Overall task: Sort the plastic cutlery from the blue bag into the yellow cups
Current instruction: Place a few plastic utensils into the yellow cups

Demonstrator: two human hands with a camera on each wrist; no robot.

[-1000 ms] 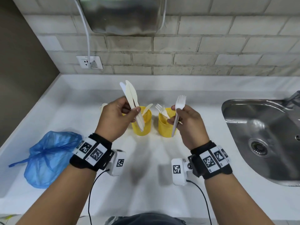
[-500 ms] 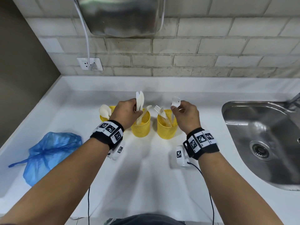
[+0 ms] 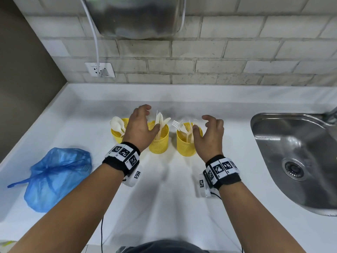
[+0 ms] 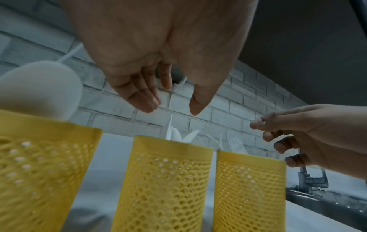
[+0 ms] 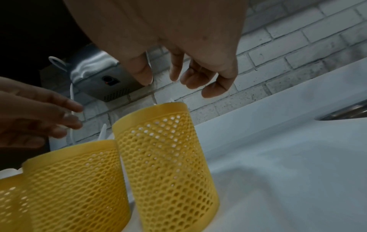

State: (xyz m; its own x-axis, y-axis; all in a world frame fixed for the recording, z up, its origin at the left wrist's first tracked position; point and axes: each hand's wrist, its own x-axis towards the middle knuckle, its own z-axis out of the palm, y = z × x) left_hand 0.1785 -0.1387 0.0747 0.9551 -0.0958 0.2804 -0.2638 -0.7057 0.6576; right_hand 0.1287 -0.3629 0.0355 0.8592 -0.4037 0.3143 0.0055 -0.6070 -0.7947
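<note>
Three yellow mesh cups stand in a row on the white counter. The left cup (image 3: 116, 133) holds white spoons (image 3: 116, 123), the middle cup (image 3: 159, 143) holds knives (image 3: 159, 121), and the right cup (image 3: 185, 145) holds forks (image 3: 179, 126). My left hand (image 3: 140, 125) hovers over the middle cup with fingers spread and nothing in it. Over the right cup, my right hand (image 3: 209, 130) is also spread and empty. The blue bag (image 3: 56, 177) lies crumpled at the left of the counter. From the left wrist view the middle cup (image 4: 164, 180) sits below the open fingers (image 4: 143, 97).
A steel sink (image 3: 295, 161) is set into the counter at the right. A wall socket (image 3: 100, 69) with a white cable and a steel appliance (image 3: 135, 15) are on the brick wall behind. The counter's left wall runs beside the bag.
Both hands moved forward over the cups and let go: the knives now stand in the middle cup and the fork in the right cup. Fingers have spread open.
</note>
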